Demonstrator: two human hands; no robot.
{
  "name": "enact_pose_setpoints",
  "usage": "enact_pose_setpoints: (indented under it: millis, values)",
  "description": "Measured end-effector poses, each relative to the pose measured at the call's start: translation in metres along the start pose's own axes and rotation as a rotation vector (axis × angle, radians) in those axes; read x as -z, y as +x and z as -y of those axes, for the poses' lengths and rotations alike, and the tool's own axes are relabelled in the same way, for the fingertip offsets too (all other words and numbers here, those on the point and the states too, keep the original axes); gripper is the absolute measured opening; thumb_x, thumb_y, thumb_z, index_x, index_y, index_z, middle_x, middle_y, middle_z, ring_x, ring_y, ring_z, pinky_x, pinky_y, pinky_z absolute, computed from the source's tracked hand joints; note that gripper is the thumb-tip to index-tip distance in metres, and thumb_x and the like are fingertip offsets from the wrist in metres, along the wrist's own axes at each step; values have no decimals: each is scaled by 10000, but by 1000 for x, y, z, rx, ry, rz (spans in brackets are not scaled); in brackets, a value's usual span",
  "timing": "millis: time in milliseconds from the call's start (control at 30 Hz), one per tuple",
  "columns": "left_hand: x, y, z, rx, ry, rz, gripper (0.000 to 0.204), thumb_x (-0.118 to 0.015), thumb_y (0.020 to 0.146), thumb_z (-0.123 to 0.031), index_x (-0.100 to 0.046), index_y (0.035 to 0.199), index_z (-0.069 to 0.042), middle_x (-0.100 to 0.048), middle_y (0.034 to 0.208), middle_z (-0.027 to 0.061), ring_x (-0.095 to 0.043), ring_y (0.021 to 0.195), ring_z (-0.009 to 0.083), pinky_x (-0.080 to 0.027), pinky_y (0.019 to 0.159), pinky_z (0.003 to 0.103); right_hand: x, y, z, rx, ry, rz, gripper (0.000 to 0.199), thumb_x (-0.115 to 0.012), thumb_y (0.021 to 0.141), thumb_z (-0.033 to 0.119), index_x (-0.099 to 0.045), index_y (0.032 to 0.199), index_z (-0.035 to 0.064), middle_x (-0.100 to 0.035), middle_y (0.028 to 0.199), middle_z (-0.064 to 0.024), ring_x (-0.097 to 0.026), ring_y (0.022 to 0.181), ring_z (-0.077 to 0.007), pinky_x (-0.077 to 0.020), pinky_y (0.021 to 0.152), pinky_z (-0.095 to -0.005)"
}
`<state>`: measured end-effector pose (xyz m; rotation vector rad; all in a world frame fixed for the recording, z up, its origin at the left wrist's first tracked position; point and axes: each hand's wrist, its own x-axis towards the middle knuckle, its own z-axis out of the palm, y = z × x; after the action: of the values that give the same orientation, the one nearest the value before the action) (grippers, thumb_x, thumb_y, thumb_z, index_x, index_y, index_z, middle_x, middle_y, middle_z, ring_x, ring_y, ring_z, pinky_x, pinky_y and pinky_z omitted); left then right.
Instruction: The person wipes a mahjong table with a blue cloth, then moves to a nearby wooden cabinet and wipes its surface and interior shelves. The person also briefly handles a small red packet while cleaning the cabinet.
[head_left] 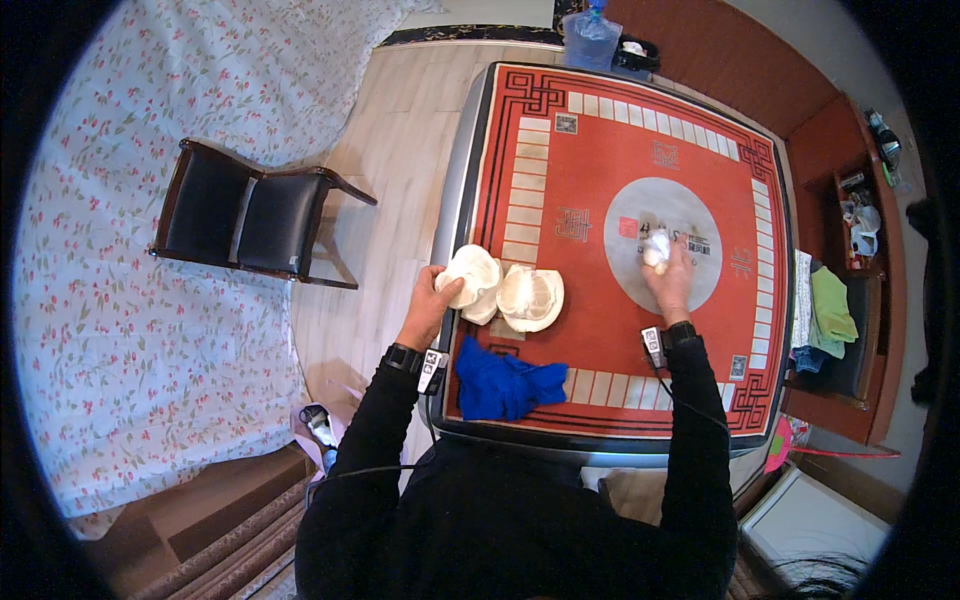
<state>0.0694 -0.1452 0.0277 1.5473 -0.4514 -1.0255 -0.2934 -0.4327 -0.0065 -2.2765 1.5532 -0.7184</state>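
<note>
Our right hand (668,272) presses a crumpled white wad (656,248) on the grey centre disc (690,215) of the red surface (600,150), wiping apparently midway; left hand (440,296) grips a white shell-like bowl (472,275), its twin (531,296) alongside.

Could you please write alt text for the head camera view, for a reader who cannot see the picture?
Seen from above, a person in black sleeves presses the right hand with a crumpled white wad on the grey centre circle of a red square table, while the left hand touches a white bowl-like object beside a second one. A blue cloth lies at the near edge; a black chair stands left.
</note>
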Motion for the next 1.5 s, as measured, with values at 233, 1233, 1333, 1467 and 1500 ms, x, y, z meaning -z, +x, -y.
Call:
enact_pose_setpoints:
  millis: [233,1233,1333,1467,1500]
  values:
    - [18,-4,-24,26,21,338,417,-764,884,-74,-554,1243,-34,-636,1126,57,-626,1034,152,-521,932,304,-16,13,113,365,297,267,569,-778,723,102,-633,1274,116,-611,1204,-136,-555,1161,-351,-460,1007,-446]
    - [11,53,-36,14,131,579,485,-772,885,-62,-622,1345,-26,-698,1243,73,-643,1158,180,-511,1032,346,-19,-71,185,737,101,457,896,-893,516,268,-514,1297,43,-546,1280,-149,-476,1241,-355,-299,1097,-539]
    - [5,63,-38,26,136,641,483,-757,891,-47,-615,1351,-20,-695,1253,80,-642,1168,178,-511,1030,339,-18,-75,188,758,87,412,888,-901,510,258,-519,1284,48,-551,1267,-142,-478,1243,-351,-281,1117,-543]
    - [-2,63,-29,48,79,579,437,-728,921,-44,-604,1340,-16,-693,1213,51,-651,1119,162,-513,1018,329,-14,-78,196,702,72,483,893,-911,503,248,-520,1282,54,-543,1270,-120,-476,1252,-336,-252,1144,-544]
    - [-3,61,-27,41,76,568,426,-722,926,-43,-604,1335,-18,-693,1206,48,-651,1112,157,-513,1016,327,-11,-79,197,714,76,441,897,-913,502,254,-520,1283,54,-543,1271,-117,-477,1251,-332,-248,1146,-543]
